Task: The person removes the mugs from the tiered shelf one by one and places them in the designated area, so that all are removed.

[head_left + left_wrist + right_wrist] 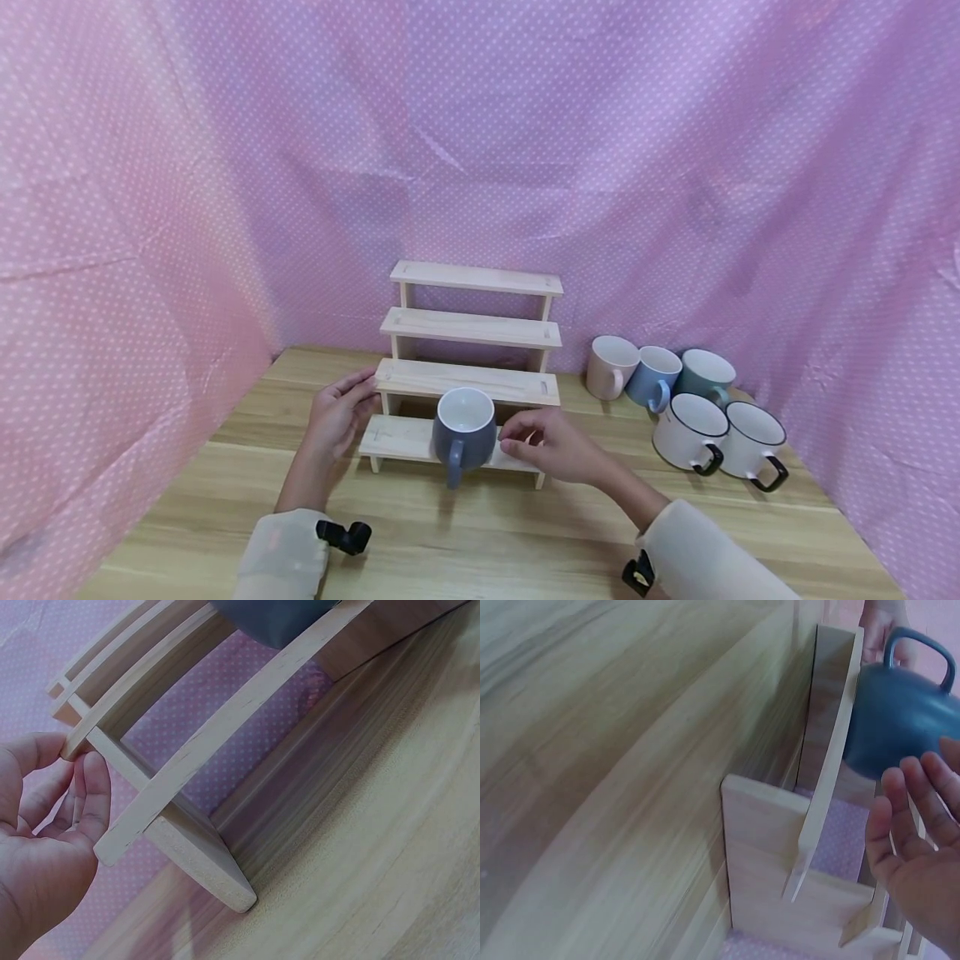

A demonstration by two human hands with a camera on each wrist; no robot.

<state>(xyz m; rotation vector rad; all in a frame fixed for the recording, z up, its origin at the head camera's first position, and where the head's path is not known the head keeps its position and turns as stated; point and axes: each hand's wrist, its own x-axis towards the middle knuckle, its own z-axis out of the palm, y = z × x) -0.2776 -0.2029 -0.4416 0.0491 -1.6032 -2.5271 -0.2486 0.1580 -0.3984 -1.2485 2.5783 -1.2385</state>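
Observation:
A grey-blue mug point(465, 433) stands upright on the lowest step of a four-tiered wooden display stand point(468, 327), its handle facing me. At the stand's left side, my left hand point(339, 410) pinches the end of the second step from the bottom; in the left wrist view the thumb and fingers of the left hand point(56, 817) meet at that board end. Just right of the mug is my right hand point(551, 442), with fingers loosely bent. In the right wrist view its fingertips point(894, 778) are beside the mug point(904, 716); whether they touch it, I cannot tell.
To the right on the wooden table point(480, 533) stand a pink mug point(609, 371), a light blue mug point(651, 379), a green mug point(701, 375) and two white mugs with black handles, one nearer point(686, 433) and one farther right point(750, 442). Pink dotted cloth point(480, 150) hangs around the table.

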